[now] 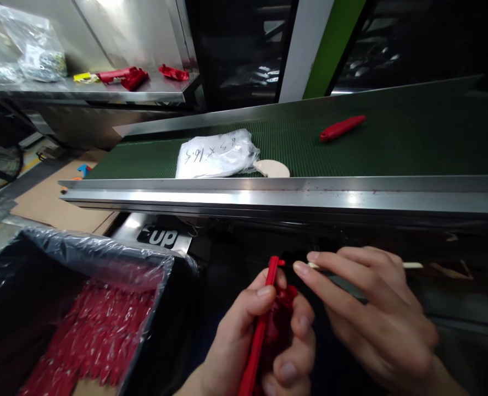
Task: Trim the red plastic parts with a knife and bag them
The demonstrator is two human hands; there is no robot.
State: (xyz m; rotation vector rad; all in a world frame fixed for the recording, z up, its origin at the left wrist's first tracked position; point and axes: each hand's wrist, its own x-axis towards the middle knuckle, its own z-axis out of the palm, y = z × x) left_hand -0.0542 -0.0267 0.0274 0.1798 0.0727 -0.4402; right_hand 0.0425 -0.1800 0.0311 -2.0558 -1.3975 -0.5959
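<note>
My left hand (264,341) is closed around a long red plastic part (260,335), which stands tilted with its narrow end up. A second red shape shows behind that edge, partly covered by my fingers, and I cannot tell if it is the same piece. My right hand (371,308) pinches a slim tool with a pale stick-like handle (412,265). Its handle runs behind the fingers and comes out on the right. The tool's front end points at the top of the red part, close to a small red nub; whether they touch is unclear.
Beyond my hands runs a green conveyor belt (305,148) with a metal rail (269,192). On it lie a white marked bag (215,155), a cream disc piece (273,168) and a red part (343,128). At left stands a lined black bin (153,335) holding many red parts.
</note>
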